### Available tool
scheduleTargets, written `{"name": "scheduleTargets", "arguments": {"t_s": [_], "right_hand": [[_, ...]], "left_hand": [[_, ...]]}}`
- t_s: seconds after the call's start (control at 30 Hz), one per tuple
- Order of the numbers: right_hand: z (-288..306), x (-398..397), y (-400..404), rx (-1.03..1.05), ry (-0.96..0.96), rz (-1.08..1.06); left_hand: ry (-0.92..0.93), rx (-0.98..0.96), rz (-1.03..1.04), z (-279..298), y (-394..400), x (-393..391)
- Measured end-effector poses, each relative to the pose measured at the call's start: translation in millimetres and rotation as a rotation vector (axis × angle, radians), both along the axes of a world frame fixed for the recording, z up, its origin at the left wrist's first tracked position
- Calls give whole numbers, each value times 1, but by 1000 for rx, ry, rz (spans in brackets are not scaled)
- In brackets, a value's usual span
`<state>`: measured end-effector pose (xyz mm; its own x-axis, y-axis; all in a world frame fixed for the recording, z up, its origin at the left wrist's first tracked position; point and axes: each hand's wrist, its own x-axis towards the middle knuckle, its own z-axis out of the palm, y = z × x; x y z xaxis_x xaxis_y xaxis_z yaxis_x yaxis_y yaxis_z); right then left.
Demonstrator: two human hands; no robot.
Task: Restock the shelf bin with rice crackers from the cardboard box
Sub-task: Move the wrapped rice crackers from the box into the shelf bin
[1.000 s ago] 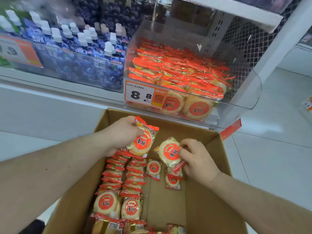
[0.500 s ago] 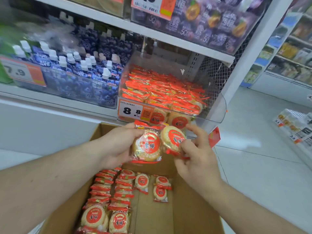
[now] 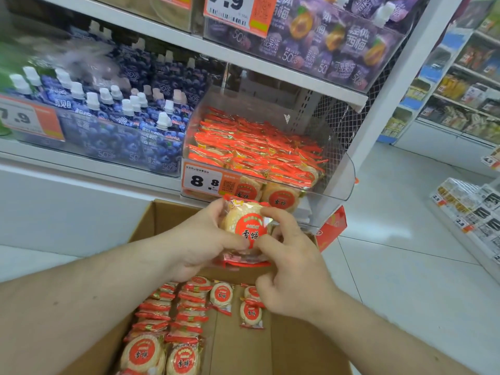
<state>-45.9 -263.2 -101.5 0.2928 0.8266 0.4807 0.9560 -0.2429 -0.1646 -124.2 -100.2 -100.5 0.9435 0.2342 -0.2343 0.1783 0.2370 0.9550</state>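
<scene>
A stack of rice cracker packs (image 3: 244, 226), round with red labels and clear wrappers, is held above the cardboard box (image 3: 284, 347). My left hand (image 3: 200, 244) grips the stack from the left with its thumb across the front. My right hand (image 3: 292, 269) pinches it from the right, fingers curled over the top pack. The clear shelf bin (image 3: 338, 169), holding many red-edged cracker packs, sits just above and behind my hands. Inside the box two rows of packs (image 3: 173, 320) stand on edge at the left, and a few loose packs (image 3: 250, 312) lie on its floor.
Blue spouted jelly pouches (image 3: 113, 115) fill the bin to the left. A shelf (image 3: 243, 58) with purple pouches (image 3: 324, 36) overhangs the cracker bin. An orange 8.8 price tag (image 3: 205, 182) fronts the bin. White tiled floor (image 3: 405, 239) and another shelving unit (image 3: 476, 212) lie to the right.
Both hands rose out of the box with a cracker pack each and came together, so the packs now form one stack just below the bin's front.
</scene>
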Motion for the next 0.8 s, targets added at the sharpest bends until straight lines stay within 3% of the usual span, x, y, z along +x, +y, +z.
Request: {"name": "scheduleTargets", "arguments": {"t_s": [0.13, 0.3, 0.4, 0.5, 0.67, 0.8], "right_hand": [[5, 13, -2, 130, -24, -100], [8, 21, -5, -132, 16, -107], [3, 20, -7, -187, 118, -96], [3, 19, -7, -126, 159, -102], [17, 28, -13, -6, 57, -119], [52, 49, -27, 92, -78, -210]], "left_hand": [[-81, 370, -32, -2, 5, 1], [-140, 819, -174, 2, 1, 0], [-144, 1050, -230, 2, 0, 1], [-199, 1146, -204, 6, -1, 1], [-311, 1149, -42, 19, 2, 9], [-276, 1345, 68, 27, 6, 20]]}}
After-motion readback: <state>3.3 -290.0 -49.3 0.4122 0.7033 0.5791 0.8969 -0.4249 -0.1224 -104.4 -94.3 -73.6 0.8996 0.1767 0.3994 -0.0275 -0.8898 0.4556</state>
